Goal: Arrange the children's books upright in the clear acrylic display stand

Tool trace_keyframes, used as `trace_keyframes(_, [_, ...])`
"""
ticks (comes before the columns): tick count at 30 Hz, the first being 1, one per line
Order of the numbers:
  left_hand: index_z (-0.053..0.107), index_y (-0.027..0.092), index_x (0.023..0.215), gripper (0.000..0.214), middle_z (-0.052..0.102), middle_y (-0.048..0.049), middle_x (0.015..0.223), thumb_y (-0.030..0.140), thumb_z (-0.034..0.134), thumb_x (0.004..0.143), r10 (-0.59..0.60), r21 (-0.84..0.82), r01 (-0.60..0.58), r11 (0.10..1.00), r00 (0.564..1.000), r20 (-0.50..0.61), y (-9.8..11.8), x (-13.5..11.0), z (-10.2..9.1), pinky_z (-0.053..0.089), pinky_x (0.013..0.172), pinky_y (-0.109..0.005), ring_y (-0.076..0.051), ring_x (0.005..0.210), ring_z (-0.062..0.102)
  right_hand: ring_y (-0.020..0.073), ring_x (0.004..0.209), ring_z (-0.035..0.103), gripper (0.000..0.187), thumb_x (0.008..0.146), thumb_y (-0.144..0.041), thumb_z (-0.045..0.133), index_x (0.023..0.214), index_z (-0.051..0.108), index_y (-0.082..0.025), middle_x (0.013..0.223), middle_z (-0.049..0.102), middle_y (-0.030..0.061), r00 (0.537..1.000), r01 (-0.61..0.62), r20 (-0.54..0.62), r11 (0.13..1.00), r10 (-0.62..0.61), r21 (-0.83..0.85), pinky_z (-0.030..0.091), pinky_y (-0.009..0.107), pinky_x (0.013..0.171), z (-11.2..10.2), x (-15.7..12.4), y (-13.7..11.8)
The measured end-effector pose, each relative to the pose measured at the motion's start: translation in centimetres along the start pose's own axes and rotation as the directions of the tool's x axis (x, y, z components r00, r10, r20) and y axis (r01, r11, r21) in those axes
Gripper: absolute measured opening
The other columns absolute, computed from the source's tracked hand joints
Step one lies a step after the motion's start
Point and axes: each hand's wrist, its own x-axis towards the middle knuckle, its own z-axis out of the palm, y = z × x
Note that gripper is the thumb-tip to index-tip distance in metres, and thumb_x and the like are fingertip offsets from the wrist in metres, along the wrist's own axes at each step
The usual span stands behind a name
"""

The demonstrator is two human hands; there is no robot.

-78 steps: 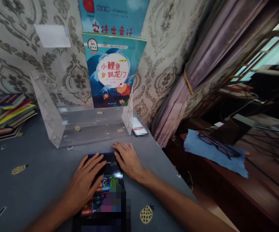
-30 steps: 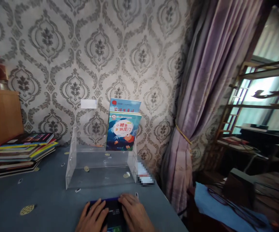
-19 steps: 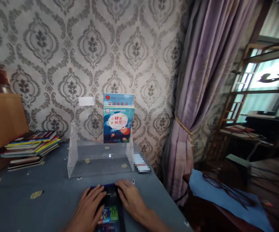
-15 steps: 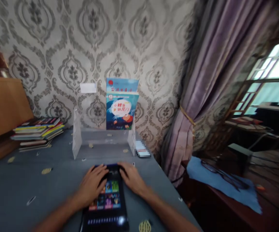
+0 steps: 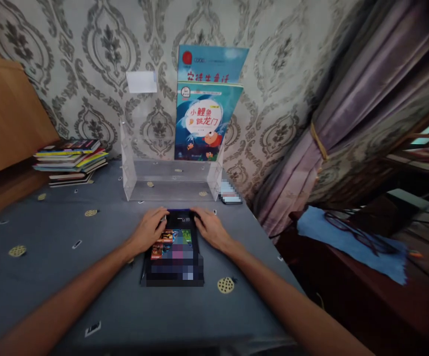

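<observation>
A dark book (image 5: 175,247) with colourful pictures on its cover lies flat on the grey-blue tablecloth (image 5: 69,277). My left hand (image 5: 148,230) rests on its upper left part with fingers stretched flat. My right hand (image 5: 210,229) lies on its upper right edge, fingers also flat. Just beyond the book stands a clear acrylic rack (image 5: 169,173). Two blue picture books (image 5: 204,116) stand upright at the rack's right end, against the wall.
A stack of books (image 5: 71,160) lies at the back left beside a wooden cabinet (image 5: 6,113). A small object (image 5: 230,193) sits right of the rack. The table's right edge drops to a dark bench with a blue cloth (image 5: 348,242) and a purple curtain (image 5: 348,113).
The view has tilted up to the wall and back down, so more of the table and my forearms shows. Both hands stay flat on the dark book in front of the rack.
</observation>
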Motion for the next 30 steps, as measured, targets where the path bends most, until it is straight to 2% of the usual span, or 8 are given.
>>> trace_keyframes(6, [0.062, 0.015, 0.118, 0.030, 0.066, -0.0124, 0.129, 0.024, 0.040, 0.099, 0.037, 0.098, -0.038, 0.994, 0.999, 0.009, 0.4, 0.0, -0.2, 0.047, 0.109, -0.049, -0.026, 0.125, 0.059, 0.0250, 0.121, 0.057, 0.034, 0.099, -0.013, 0.042, 0.128, 0.059, -0.017, 0.129, 0.065, 0.0134, 0.996, 0.082, -0.042, 0.995, -0.085, -0.062, 0.045, 0.045, 0.103, -0.1, -0.1, -1.5])
trace_keyframes(10, [0.061, 0.017, 0.120, 0.031, 0.067, -0.0117, 0.130, 0.022, 0.040, 0.099, 0.063, 0.159, -0.064, 0.985, 0.998, 0.013, 0.6, -0.1, -0.3, 0.047, 0.109, -0.049, -0.026, 0.126, 0.059, 0.0224, 0.130, 0.054, 0.040, 0.099, -0.010, 0.039, 0.135, 0.054, -0.019, 0.135, 0.063, 0.0122, 0.963, 0.268, 0.026, 0.963, -0.267, -0.039, 0.040, 0.047, 0.111, 0.7, 0.6, -3.4])
trace_keyframes(12, [0.060, 0.017, 0.123, 0.032, 0.067, -0.0112, 0.131, 0.020, 0.040, 0.097, 0.070, 0.175, -0.071, 0.982, 0.997, 0.008, 0.6, -0.2, -0.3, 0.048, 0.109, -0.048, -0.025, 0.126, 0.060, 0.0217, 0.133, 0.052, 0.043, 0.099, -0.009, 0.039, 0.139, 0.051, -0.018, 0.137, 0.061, 0.0135, 0.949, 0.310, 0.068, 0.950, -0.309, -0.018, 0.037, 0.048, 0.114, 1.4, 1.1, -4.2])
trace_keyframes(16, [0.059, 0.015, 0.125, 0.034, 0.067, -0.0128, 0.129, 0.019, 0.041, 0.097, 0.071, 0.192, -0.074, 0.979, 0.997, 0.025, 0.6, -0.2, -0.4, 0.048, 0.109, -0.049, -0.026, 0.126, 0.060, 0.0217, 0.134, 0.052, 0.043, 0.099, -0.010, 0.039, 0.142, 0.047, -0.013, 0.139, 0.059, 0.0174, 0.960, 0.259, 0.117, 0.966, -0.256, -0.009, 0.037, 0.048, 0.116, 2.3, 1.7, -4.8])
trace_keyframes(20, [0.059, 0.015, 0.126, 0.034, 0.066, -0.0128, 0.132, 0.020, 0.040, 0.098, 0.067, 0.213, -0.074, 0.974, 0.997, 0.040, 0.8, -0.2, -0.5, 0.047, 0.109, -0.052, -0.028, 0.126, 0.060, 0.0215, 0.136, 0.051, 0.041, 0.101, -0.014, 0.040, 0.142, 0.047, -0.014, 0.142, 0.058, 0.0168, 0.967, 0.226, 0.119, 0.974, -0.224, -0.009, 0.036, 0.048, 0.117, 2.5, 1.6, -4.4])
trace_keyframes(25, [0.061, 0.015, 0.121, 0.031, 0.066, -0.0125, 0.132, 0.019, 0.040, 0.099, 0.074, 0.219, -0.082, 0.972, 0.996, 0.045, 0.8, -0.1, -0.5, 0.047, 0.110, -0.050, -0.027, 0.129, 0.058, 0.0227, 0.129, 0.057, 0.038, 0.101, -0.017, 0.043, 0.137, 0.051, -0.015, 0.137, 0.062, 0.0146, 0.984, 0.163, 0.080, 0.987, -0.161, -0.012, 0.036, 0.050, 0.117, 1.7, 1.0, -2.9])
trace_keyframes(30, [0.061, 0.016, 0.121, 0.031, 0.064, -0.0123, 0.136, 0.021, 0.040, 0.100, 0.064, 0.234, -0.076, 0.969, 0.996, 0.060, 1.1, -0.1, -0.6, 0.045, 0.111, -0.051, -0.027, 0.131, 0.057, 0.0239, 0.122, 0.062, 0.037, 0.099, -0.015, 0.044, 0.134, 0.054, -0.019, 0.132, 0.066, 0.0114, 0.994, 0.109, 0.024, 0.994, -0.109, 0.003, 0.042, 0.051, 0.112, 0.7, 0.3, -0.8])
